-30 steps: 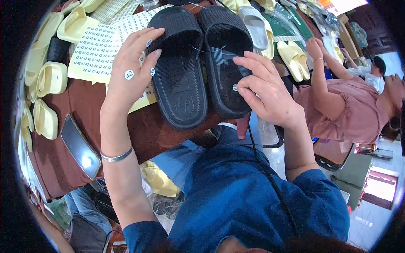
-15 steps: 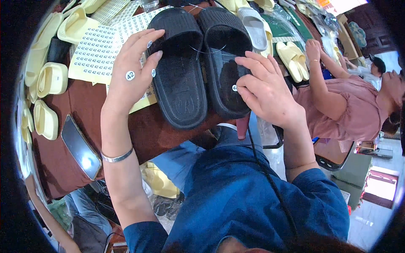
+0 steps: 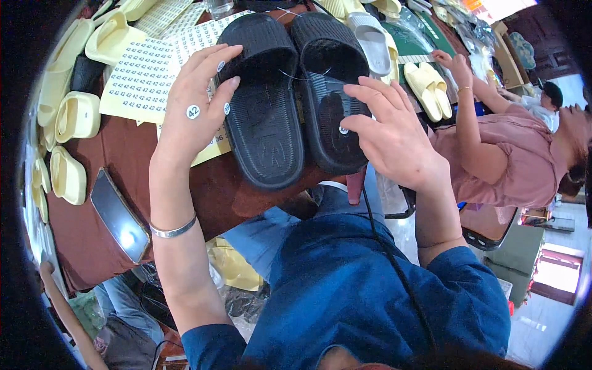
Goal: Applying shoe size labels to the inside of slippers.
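Head view: hands [image 3: 398, 139] partly hide black slippers [image 3: 265, 135], sticker sheets [image 3: 139, 80].

free: cloth [image 3: 126, 145] between phone [image 3: 119, 213] and sticker sheets [image 3: 137, 80] | obstacles: black slippers [image 3: 285, 126]

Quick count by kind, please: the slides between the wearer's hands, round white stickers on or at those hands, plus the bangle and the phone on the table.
Black slide sandals: 2
Round white stickers: 4 (3 on the left hand, 1 at the right hand's thumb tip)
Silver bangle: 1
Smartphone: 1
Total: 8
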Motion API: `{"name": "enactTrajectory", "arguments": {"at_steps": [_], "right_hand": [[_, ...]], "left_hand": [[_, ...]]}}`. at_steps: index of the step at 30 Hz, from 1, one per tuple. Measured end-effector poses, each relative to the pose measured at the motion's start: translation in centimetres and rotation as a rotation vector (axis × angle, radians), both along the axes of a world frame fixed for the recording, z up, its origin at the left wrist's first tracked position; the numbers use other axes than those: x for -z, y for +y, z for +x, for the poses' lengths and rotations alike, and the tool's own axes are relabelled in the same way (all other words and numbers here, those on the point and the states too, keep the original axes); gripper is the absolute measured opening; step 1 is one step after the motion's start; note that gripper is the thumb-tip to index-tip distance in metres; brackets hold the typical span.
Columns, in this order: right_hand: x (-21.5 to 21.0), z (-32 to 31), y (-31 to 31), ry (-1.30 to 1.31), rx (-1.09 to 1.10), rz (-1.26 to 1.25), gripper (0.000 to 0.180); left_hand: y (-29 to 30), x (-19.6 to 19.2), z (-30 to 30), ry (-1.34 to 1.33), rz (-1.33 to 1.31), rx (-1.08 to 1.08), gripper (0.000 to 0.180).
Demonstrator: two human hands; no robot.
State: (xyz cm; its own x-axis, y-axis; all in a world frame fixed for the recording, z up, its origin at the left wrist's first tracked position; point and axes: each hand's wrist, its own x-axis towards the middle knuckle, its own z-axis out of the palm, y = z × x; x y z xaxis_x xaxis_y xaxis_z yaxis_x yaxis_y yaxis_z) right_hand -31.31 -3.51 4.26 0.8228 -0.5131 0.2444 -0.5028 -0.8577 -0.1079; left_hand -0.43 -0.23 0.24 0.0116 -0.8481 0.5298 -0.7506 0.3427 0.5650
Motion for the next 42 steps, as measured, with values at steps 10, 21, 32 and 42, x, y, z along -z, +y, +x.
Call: {"name": "enactTrajectory", "arguments": {"at_steps": [10, 21, 32, 42], "right_hand": [[0.0, -0.2, -0.7, 0.003, -0.017, -0.012, 0.022], [1.4, -2.4, -2.7, -0.123, 0.253, -0.011, 0.028], [2.8, -2.1, -3.3, -0.339, 0.107, 0.030, 0.035], [3.6, -2.2, -3.9, -0.304, 0.071, -0.025, 0.031]], "left_hand": [[-0.1, -0.4, 0.0, -0.027, -0.024, -0.003, 0.039], [0.7, -1.9, -4.5, 0.078, 0.075, 0.194, 0.041], [-1.8, -1.0, -7.9, -0.061, 0.148, -0.097, 0.062], [6.3, -8.6, 3.4, 0.528, -0.262, -0.423, 0.059]]}}
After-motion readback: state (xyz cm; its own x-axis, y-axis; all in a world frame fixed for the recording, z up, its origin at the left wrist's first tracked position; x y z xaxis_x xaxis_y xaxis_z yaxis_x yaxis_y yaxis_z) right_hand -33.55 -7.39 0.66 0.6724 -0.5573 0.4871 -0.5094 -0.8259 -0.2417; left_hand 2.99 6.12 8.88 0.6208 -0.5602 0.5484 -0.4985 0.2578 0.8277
